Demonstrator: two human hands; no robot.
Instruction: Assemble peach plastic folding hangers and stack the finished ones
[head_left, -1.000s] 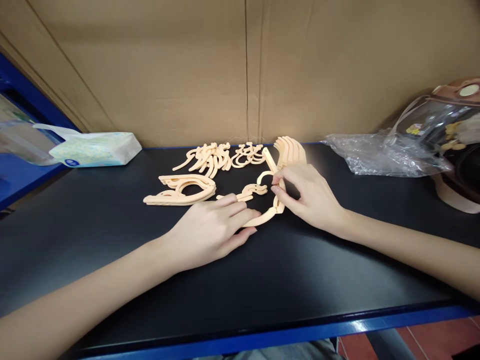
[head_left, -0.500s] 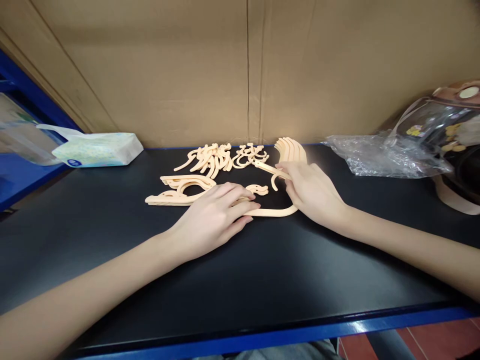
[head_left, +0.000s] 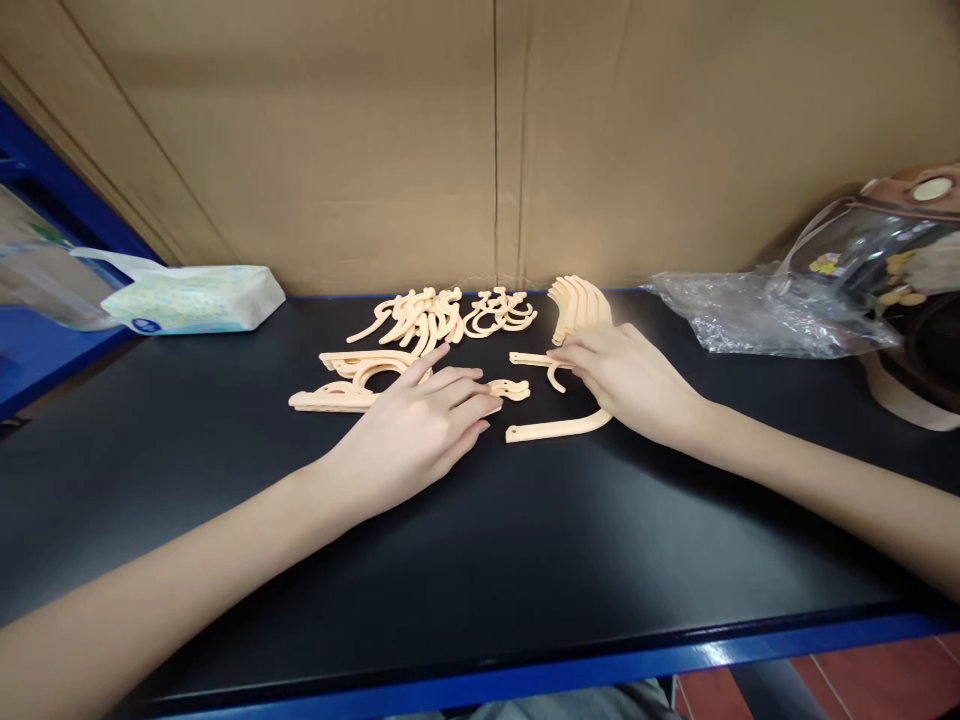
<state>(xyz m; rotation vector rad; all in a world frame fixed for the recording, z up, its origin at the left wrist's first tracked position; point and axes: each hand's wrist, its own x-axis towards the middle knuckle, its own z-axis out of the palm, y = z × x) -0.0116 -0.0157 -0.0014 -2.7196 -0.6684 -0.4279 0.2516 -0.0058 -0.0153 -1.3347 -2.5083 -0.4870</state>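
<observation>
On the black table [head_left: 465, 600], the left hand [head_left: 431, 420] lies nearer and to the left of the nested bars [head_left: 583, 308]; its grip I cannot tell; the right hand [head_left: 630, 385], fingers closed, holds the hooked frame [head_left: 559, 430], just nearer than these bars; the frame seems light, stiff, slightly slippery; its bend probably offers safe hold, its thin hook [head_left: 556, 379] may snap.

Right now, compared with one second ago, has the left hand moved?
Yes: the left hand has shifted slightly leftward, toward the tissue pack.
</observation>
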